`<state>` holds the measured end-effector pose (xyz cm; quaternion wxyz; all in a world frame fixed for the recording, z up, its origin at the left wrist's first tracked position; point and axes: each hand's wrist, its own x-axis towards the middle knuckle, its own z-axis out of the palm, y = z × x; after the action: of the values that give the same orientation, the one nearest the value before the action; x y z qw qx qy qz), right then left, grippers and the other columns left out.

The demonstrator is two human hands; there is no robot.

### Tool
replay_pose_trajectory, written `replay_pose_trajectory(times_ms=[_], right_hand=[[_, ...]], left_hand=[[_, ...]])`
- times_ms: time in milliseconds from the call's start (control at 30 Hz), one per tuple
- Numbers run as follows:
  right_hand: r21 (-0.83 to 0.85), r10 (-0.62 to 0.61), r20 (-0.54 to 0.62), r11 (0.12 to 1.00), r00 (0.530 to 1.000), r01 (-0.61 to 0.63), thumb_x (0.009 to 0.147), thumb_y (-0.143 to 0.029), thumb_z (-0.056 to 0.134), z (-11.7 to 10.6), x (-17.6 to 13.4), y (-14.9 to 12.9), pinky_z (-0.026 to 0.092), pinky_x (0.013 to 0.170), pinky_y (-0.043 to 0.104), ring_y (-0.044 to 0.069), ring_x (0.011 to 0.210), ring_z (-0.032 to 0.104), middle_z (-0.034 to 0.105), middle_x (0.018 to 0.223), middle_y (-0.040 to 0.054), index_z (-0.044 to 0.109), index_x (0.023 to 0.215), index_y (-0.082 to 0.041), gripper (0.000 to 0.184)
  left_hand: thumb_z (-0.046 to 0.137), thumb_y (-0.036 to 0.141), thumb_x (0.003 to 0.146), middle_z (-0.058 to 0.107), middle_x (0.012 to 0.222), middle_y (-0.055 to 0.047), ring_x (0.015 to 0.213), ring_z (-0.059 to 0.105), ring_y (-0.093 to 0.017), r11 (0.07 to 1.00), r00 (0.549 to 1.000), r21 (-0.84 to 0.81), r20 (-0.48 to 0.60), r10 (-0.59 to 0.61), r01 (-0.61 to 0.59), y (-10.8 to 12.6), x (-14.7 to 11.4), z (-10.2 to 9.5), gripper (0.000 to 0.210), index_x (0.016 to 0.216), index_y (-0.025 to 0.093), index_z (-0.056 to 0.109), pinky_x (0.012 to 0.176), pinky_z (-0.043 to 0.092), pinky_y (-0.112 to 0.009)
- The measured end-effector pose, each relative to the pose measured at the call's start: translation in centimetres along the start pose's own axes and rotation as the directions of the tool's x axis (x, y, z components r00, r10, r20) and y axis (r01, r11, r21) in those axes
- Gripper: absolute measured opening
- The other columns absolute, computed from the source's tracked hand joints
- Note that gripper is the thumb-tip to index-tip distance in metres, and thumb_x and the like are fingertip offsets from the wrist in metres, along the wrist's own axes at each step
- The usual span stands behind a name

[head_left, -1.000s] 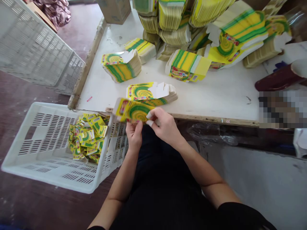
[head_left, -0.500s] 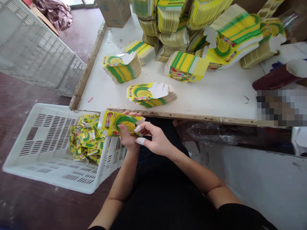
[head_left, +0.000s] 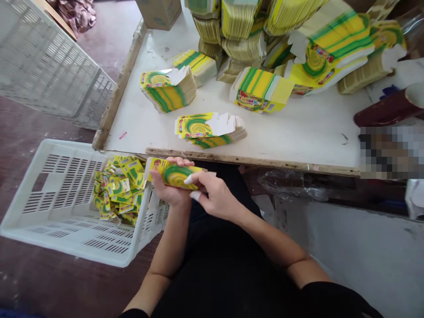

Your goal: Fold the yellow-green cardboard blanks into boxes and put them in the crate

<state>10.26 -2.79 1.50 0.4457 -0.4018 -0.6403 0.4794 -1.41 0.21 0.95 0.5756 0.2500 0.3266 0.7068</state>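
Note:
My left hand (head_left: 174,190) is wrapped around a small yellow and green carton (head_left: 177,175), thumb on the near side and fingertips over the far edge. My right hand (head_left: 215,194) grips the carton's right end, its thumb and index finger wrapped in white tape at the tips. A pale flap sticks out at that end, partly hidden by the fingers. Just beyond the hands, a leaning stack of flat cartons (head_left: 195,126) lies on the white table (head_left: 281,137). Left of my hands, a white plastic crate (head_left: 76,243) contains a heap of yellow cartons (head_left: 122,190).
More carton bundles stand on the table, including one at left (head_left: 168,97) and one at right (head_left: 260,90). Taller piles (head_left: 240,26) rise at the back. A dark red cylinder (head_left: 387,106) lies at the right. White crates (head_left: 49,66) stand beyond the wooden table edge.
The carton has shifted slightly right and tilted more between my hands. My left thumb has moved toward its left end. The view has shifted a little; the bundles stay put.

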Motion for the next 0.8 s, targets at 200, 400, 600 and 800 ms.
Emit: replay_pose_trajectory(times_ms=[200, 400, 600, 800], right_hand=[[0.117, 0.159, 0.136, 0.977, 0.978, -0.176, 0.071, -0.012, 0.07, 0.1, -0.3, 1.0, 0.047, 0.069, 0.026, 0.012, 0.07, 0.054, 0.055, 0.08, -0.005, 0.056, 0.11, -0.021, 0.042], [0.28, 0.203, 0.0, 0.94, 0.979, -0.195, 0.071, -0.019, 0.07, -0.8, -0.2, 1.9, 0.046, 0.064, 0.025, 0.01, 0.063, 0.052, 0.056, 0.072, -0.0066, 0.06, 0.105, -0.022, 0.036], [0.49, 0.253, -0.067, 0.851, 0.965, -0.189, 0.072, -0.033, 0.074, -1.3, 0.4, 2.1, 0.055, 0.082, 0.032, 0.017, 0.084, 0.067, 0.071, 0.087, 0.0004, 0.066, 0.095, -0.021, 0.027], [0.49, 0.321, -0.125, 0.843, 0.939, -0.223, 0.068, -0.044, 0.08, -1.0, 0.5, 2.2, 0.057, 0.079, 0.033, 0.018, 0.08, 0.069, 0.073, 0.08, 0.0006, 0.068, 0.083, -0.019, 0.031]], left_hand=[[0.065, 0.082, 0.062, 0.044, 0.064, 0.005, 0.054, 0.044, -0.009, 0.995, 0.988, 0.093, -0.139, 0.059, -0.046, -1.5, -0.6, 0.1, 0.062, 0.073, 0.021, 0.055, 0.056, 0.044, -0.023], [0.076, 0.079, 0.041, 0.058, 0.077, 0.001, 0.067, 0.055, -0.012, 0.932, 0.991, 0.342, 0.088, 0.099, -0.123, -1.7, -0.8, -1.1, 0.074, 0.087, 0.022, 0.066, 0.063, 0.049, -0.023], [0.08, 0.062, 0.063, 0.07, 0.078, 0.0, 0.071, 0.066, -0.013, 0.96, 0.996, 0.276, -0.062, 0.067, -0.047, -2.4, -1.3, -1.4, 0.046, 0.083, 0.021, 0.072, 0.067, 0.054, -0.022], [0.083, 0.061, 0.057, 0.071, 0.069, 0.003, 0.064, 0.066, -0.011, 0.966, 0.981, 0.254, -0.174, 0.083, -0.036, -3.1, -1.4, -1.5, 0.045, 0.072, 0.02, 0.072, 0.063, 0.054, -0.021]])
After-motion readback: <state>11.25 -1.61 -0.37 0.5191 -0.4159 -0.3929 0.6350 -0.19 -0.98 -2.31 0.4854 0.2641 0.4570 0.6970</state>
